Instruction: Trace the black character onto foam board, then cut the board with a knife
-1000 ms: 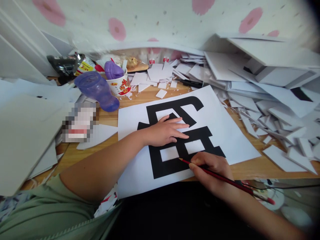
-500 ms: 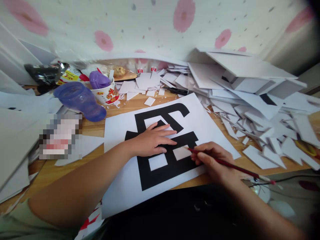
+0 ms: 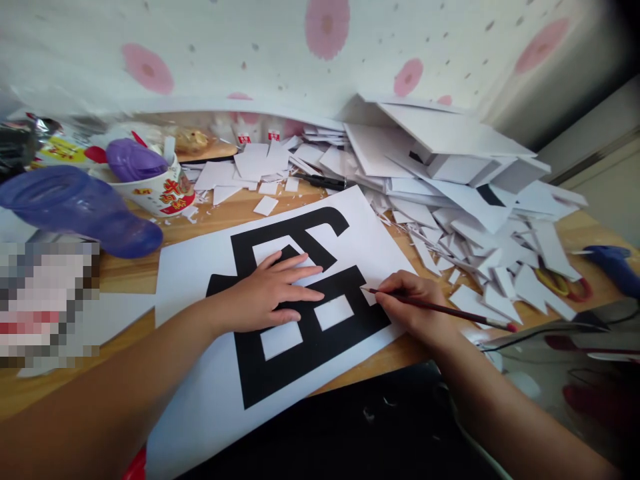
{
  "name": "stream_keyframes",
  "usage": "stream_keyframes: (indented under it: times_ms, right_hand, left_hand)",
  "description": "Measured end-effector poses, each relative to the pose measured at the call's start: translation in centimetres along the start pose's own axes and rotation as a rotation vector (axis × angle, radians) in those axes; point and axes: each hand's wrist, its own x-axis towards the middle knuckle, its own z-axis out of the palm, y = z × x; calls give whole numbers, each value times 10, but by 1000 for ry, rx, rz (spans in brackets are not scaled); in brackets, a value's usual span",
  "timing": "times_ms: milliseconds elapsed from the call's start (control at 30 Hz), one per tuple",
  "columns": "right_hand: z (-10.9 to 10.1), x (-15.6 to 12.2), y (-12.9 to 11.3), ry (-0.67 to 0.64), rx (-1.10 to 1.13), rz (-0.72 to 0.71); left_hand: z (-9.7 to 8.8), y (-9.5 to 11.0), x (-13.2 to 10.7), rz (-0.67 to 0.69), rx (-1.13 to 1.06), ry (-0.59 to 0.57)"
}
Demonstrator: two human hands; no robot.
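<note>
A large white sheet (image 3: 190, 267) lies on the wooden table, with a bold black character cutout (image 3: 280, 373) on top of it. My left hand (image 3: 273, 290) rests flat across the black shape, fingers spread. In my right hand (image 3: 413, 303) is a dark red pencil (image 3: 450, 308), its tip at the right edge of the black shape, by a small white notch. The fingers pinch the pencil near its tip, and its eraser end points to the right. Whether the tip touches the sheet I cannot tell.
White board offcuts (image 3: 480, 247) heap up at the right and back. Behind the sheet lies a black pen-like tool (image 3: 320, 181). A paper tub (image 3: 165, 193) and a blue translucent bottle (image 3: 85, 210) stand at left. Scissors (image 3: 553, 281) and a blue glue gun (image 3: 607, 263) are at right.
The pencil tip has moved from the inner white window to the black shape's right edge. My left hand stays spread on the shape. The view has swung right.
</note>
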Motion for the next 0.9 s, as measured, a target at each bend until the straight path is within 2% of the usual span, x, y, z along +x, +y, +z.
stream_keyframes:
  times_ms: [367,567,767,900]
  right_hand:
    - [1,0,-4,0,-93,9]
    - [2,1,-8,-20,-66,16]
    - [2,2,-11,-32,-54,31]
    - [1,2,-14,-34,-97,52]
  left_hand:
    - [-3,3,1,-29,-21,-34]
    - [-7,8,2,-23,19,-112]
    - [-22,29,14,-76,100,-246]
    - [-21,53,29,-18,183,-234]
